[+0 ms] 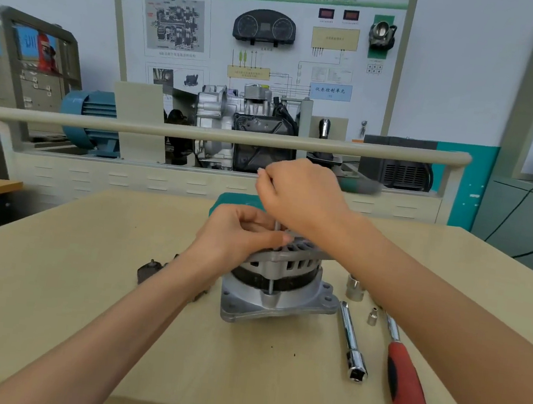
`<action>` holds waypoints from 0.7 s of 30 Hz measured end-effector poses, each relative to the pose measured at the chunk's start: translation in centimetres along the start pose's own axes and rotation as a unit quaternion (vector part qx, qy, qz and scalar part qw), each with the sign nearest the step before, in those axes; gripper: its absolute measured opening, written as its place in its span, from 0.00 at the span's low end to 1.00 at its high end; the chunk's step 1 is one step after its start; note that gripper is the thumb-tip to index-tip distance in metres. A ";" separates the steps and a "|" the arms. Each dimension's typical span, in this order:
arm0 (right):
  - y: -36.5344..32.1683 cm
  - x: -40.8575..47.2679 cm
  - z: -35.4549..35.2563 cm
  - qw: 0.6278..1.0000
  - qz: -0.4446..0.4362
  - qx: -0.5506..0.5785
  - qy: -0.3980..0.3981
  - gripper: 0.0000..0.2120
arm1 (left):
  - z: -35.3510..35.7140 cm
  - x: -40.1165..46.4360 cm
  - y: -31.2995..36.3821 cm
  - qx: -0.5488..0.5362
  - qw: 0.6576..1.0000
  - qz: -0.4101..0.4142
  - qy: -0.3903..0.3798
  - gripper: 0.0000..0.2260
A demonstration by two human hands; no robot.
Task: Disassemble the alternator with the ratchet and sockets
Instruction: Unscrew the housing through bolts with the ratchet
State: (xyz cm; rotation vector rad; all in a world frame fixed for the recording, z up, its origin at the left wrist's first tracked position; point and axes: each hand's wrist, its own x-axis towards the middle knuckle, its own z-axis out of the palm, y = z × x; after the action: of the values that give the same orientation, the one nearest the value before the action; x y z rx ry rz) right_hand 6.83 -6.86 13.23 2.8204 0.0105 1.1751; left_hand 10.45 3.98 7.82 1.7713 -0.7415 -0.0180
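The grey alternator (pixel 277 280) stands upright on the beige table (pixel 81 279), flange down. My left hand (pixel 238 232) grips its upper housing from the left, thumb across the vented top. My right hand (pixel 296 192) hovers above it and pinches the top of a long thin through bolt (pixel 277 230) that rises from the housing. The ratchet (pixel 405 370), with a red handle, lies on the table to the right. Beside it lie an extension bar (pixel 352 340), a small socket (pixel 372 316) and a larger socket (pixel 354 287).
A dark removed part (pixel 149 271) lies left of the alternator. A teal case (pixel 225 201) sits behind my hands. Beyond the table's far edge stands a training bench with a rail (pixel 199 134), a gearbox and a display board.
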 end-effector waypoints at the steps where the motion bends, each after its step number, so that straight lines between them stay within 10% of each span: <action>1: -0.2 0.4 0.1 0.997 0.044 -0.059 -0.010 0.14 | 0.3 0.1 0.0 0.019 0.999 0.008 0.024 0.08; 8: -0.7 -0.6 0.2 0.981 -0.054 -0.116 0.147 0.15 | -0.9 -0.3 -0.2 0.010 0.997 0.029 -0.067 0.07; 11: 0.2 -0.3 0.2 0.996 -0.063 0.052 0.036 0.15 | -0.6 -0.1 -0.4 -0.014 0.999 0.030 -0.038 0.04; 16: -1.2 0.1 0.4 0.988 0.065 -0.142 0.011 0.16 | 0.4 0.5 -0.9 0.025 0.998 0.057 0.030 0.07; 21: -1.1 0.0 0.2 0.995 0.016 -0.103 0.011 0.10 | -1.1 0.7 -1.2 0.031 0.995 0.089 -0.021 0.10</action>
State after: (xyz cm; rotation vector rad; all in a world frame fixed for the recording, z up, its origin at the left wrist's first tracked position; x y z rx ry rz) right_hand 6.98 -5.77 13.00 2.6382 -0.1472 1.1425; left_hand 11.96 4.73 7.39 1.7628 -0.9372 0.0892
